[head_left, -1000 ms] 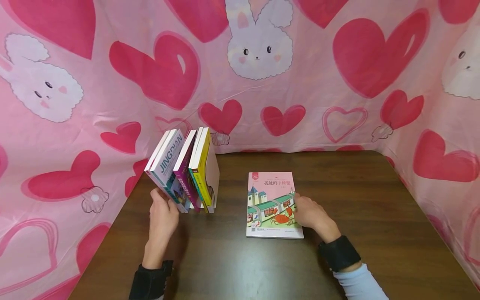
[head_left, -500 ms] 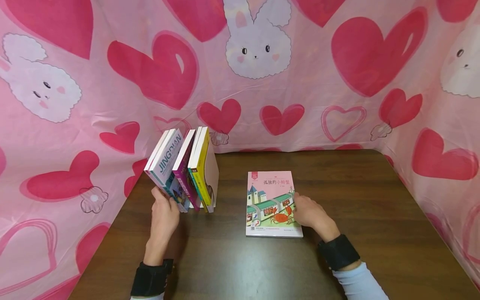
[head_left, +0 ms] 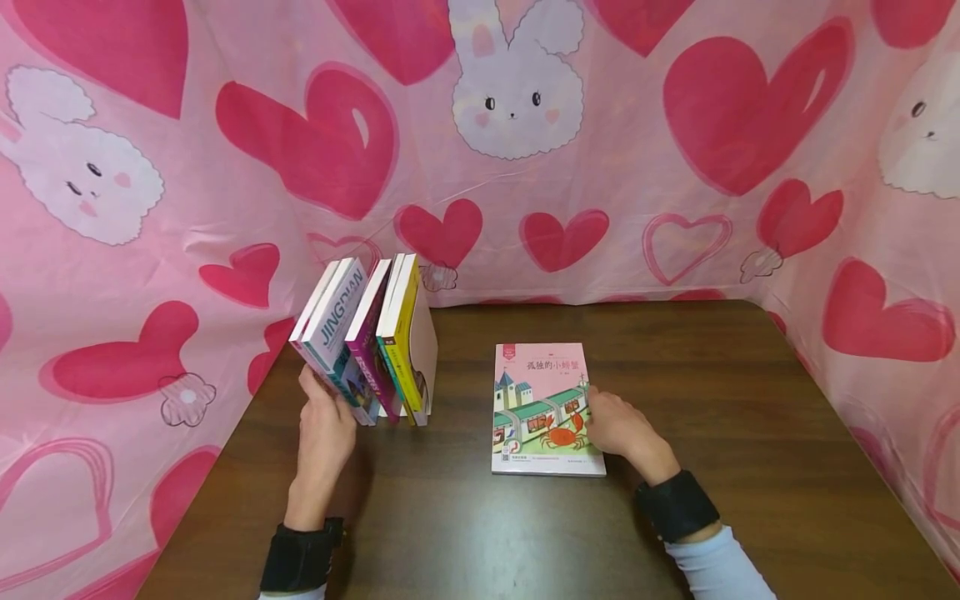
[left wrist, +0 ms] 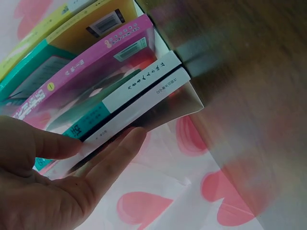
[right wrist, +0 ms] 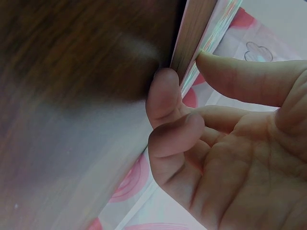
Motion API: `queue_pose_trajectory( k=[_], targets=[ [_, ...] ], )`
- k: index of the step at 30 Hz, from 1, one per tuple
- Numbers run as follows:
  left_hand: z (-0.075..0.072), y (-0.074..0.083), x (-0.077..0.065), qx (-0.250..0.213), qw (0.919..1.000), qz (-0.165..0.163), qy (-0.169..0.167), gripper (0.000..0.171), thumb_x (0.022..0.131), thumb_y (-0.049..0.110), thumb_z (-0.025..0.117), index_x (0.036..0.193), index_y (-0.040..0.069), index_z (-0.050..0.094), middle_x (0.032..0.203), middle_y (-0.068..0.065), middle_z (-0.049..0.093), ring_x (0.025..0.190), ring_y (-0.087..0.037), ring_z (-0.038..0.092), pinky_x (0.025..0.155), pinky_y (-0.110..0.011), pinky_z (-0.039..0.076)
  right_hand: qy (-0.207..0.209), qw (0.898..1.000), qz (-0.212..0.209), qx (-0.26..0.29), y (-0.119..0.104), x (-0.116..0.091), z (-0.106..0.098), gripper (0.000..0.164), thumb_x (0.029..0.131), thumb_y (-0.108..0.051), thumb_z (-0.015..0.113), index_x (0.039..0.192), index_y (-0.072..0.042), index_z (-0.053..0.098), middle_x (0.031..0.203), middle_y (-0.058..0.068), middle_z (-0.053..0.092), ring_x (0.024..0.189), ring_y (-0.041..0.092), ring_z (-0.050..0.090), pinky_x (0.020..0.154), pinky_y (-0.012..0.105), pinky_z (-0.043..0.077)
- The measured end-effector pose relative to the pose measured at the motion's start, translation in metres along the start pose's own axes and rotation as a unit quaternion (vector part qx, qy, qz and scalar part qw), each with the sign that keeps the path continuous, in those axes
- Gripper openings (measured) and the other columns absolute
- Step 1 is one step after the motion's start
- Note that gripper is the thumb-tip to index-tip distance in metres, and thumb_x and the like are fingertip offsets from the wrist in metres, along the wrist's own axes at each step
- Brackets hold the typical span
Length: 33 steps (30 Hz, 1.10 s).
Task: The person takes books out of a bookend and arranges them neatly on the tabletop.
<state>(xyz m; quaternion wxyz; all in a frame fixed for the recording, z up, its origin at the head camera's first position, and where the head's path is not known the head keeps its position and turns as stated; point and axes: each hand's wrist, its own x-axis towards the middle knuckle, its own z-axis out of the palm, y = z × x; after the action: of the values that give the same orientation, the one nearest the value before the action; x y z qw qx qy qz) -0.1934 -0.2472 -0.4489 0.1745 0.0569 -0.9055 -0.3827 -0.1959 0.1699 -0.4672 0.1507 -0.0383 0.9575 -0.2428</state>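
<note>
On the table's left side, several books stand tilted in a row in a pale book holder (head_left: 426, 346). My left hand (head_left: 326, 433) grips the near left end of the row. In the left wrist view its thumb lies on the teal-and-white spine (left wrist: 129, 88), with the fingers along the outer side of the white-spined book (left wrist: 156, 98). A pink picture book (head_left: 543, 408) with a red crab on its cover lies flat at the middle. My right hand (head_left: 622, 425) pinches its right edge. In the right wrist view the thumb touches the pages (right wrist: 194, 38) and a curled finger meets the lower edge.
A purple book (head_left: 367, 350) and a yellow one (head_left: 408, 333) stand in the same row. Dark brown wood table (head_left: 712, 367) lies around the books. Pink cloth (head_left: 630, 242) with hearts and rabbits hangs behind and on both sides.
</note>
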Motion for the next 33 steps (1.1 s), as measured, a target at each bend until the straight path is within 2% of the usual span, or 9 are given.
queue_pose_trajectory(
  k=[4,9,15,19,27,33],
  targets=[
    [0.001,0.000,0.000,-0.005,0.9998,0.007,0.016,0.069,0.107,0.000,0.048,0.160,0.009,0.005,0.149,-0.040,0.047,0.121,-0.059,0.060,0.093,-0.071,0.054,0.001,1.000,-0.003,-0.004,0.000,0.001,-0.001,0.066,0.095,-0.001,0.063,0.148,0.023,0.032,0.143,0.040,0.052,0.109,0.042,0.056,0.098,0.064,0.049],
    [0.002,0.000,0.000,-0.002,0.9994,0.020,0.029,0.064,0.106,-0.002,0.048,0.157,0.007,0.010,0.147,-0.041,0.048,0.120,-0.059,0.061,0.092,-0.073,0.054,0.002,1.000,-0.006,-0.009,0.001,0.002,-0.001,0.065,0.095,-0.001,0.062,0.148,0.024,0.032,0.144,0.042,0.052,0.111,0.042,0.056,0.101,0.066,0.049],
    [0.002,0.000,-0.001,-0.001,0.9993,0.019,0.034,0.061,0.106,-0.002,0.048,0.156,0.006,0.013,0.146,-0.041,0.049,0.119,-0.059,0.061,0.093,-0.074,0.053,0.002,1.000,-0.004,-0.006,0.001,0.002,-0.001,0.066,0.095,-0.001,0.063,0.148,0.023,0.032,0.144,0.041,0.052,0.110,0.042,0.056,0.100,0.066,0.049],
    [0.001,0.000,-0.003,-0.003,0.9993,0.017,0.032,0.060,0.106,0.000,0.048,0.156,0.005,0.014,0.147,-0.040,0.049,0.119,-0.059,0.061,0.092,-0.074,0.053,0.002,1.000,-0.002,-0.004,0.001,0.001,0.000,0.067,0.095,-0.002,0.065,0.148,0.022,0.033,0.140,0.039,0.055,0.107,0.042,0.056,0.097,0.064,0.050],
    [-0.005,0.001,-0.010,-0.006,0.9998,0.006,0.020,0.063,0.108,0.004,0.050,0.158,0.008,0.011,0.150,-0.038,0.047,0.124,-0.058,0.059,0.093,-0.072,0.054,0.000,1.000,0.000,-0.003,0.000,0.000,-0.002,0.070,0.094,-0.003,0.067,0.149,0.022,0.032,0.145,0.041,0.050,0.112,0.044,0.054,0.104,0.069,0.047],
    [-0.009,0.000,-0.015,-0.005,0.9998,-0.009,0.020,0.066,0.107,0.003,0.051,0.158,0.008,0.010,0.149,-0.038,0.048,0.124,-0.058,0.059,0.093,-0.071,0.054,-0.004,1.000,0.004,-0.004,-0.001,-0.001,-0.002,0.072,0.093,-0.003,0.069,0.149,0.021,0.032,0.142,0.039,0.053,0.110,0.044,0.054,0.100,0.066,0.049]
  ],
)
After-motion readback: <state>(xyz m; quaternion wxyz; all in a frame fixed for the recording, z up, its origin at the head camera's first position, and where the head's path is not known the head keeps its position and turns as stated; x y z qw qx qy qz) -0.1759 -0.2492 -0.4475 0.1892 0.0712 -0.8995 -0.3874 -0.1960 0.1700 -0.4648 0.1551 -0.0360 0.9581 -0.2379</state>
